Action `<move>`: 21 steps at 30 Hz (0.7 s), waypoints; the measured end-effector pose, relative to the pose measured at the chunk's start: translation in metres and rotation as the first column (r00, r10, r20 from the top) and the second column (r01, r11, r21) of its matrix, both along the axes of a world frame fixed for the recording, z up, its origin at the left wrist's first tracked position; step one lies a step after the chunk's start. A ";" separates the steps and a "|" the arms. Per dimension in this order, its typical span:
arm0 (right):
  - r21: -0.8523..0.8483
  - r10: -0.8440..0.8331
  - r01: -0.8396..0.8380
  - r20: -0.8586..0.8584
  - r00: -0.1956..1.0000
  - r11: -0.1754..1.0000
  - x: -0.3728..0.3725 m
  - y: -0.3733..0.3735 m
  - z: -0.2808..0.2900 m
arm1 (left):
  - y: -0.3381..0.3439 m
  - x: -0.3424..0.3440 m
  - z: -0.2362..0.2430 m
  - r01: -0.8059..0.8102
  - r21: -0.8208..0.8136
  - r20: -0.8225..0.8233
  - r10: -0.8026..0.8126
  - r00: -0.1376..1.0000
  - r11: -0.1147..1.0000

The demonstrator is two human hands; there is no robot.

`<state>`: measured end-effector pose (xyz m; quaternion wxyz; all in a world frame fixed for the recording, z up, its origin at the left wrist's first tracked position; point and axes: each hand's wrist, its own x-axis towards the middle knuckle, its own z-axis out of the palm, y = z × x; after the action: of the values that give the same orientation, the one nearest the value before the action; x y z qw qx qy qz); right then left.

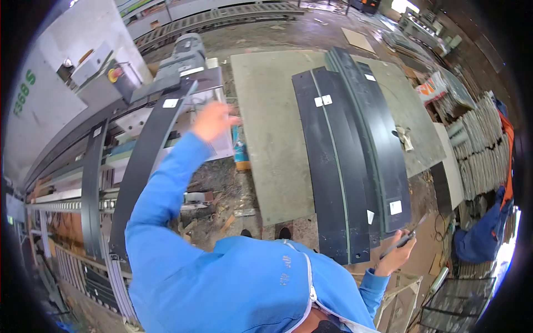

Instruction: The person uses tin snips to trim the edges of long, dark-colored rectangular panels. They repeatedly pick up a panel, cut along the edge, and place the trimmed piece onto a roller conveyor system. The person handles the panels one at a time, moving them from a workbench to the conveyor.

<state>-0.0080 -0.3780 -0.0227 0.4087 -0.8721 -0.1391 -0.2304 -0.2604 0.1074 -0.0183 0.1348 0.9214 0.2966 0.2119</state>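
Note:
Motion smears my left hand (214, 121), raised in its blue sleeve at center left, beside a long dark panel (141, 172) with a white label, which leans on the machine frame; whether they touch I cannot tell. Low on the right, my right hand (395, 254) is closed on a dark-handled tool (404, 241) with a thin metal tip. Just above it lie several long dark panels (333, 166) with pale edges and white labels, stacked on greenish boards (266, 177). A pale crumpled item (405, 139), perhaps a glove, lies beside them.
At left stand a white machine housing (44, 83) with a control box (119, 77), a motor (187, 49) and rails. Stacked grey sheets (474, 150) and a blue bundle (480, 238) are at right. A roller conveyor (216, 25) runs behind. A wooden frame (402, 294) is beside me.

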 end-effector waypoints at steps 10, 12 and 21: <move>0.005 0.815 -0.855 -0.304 0.493 0.519 -0.088 0.269 -0.095 | 0.101 -0.337 -0.121 -0.886 -0.127 -0.384 0.801 0.459 0.447; -0.116 0.853 -0.878 -0.206 0.479 0.465 -0.099 0.321 -0.125 | 0.122 -0.457 -0.151 -0.782 -0.322 -0.279 0.736 0.617 0.534; -0.717 0.819 -0.537 0.081 0.568 0.444 -0.056 0.307 -0.148 | 0.074 -0.319 -0.160 -0.553 -0.670 -0.149 0.641 0.753 0.495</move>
<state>-0.0639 -0.0710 -0.1706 0.1146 -0.7447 -0.6371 -0.1621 -0.5797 0.1816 -0.1786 0.3964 0.6302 0.6439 0.1764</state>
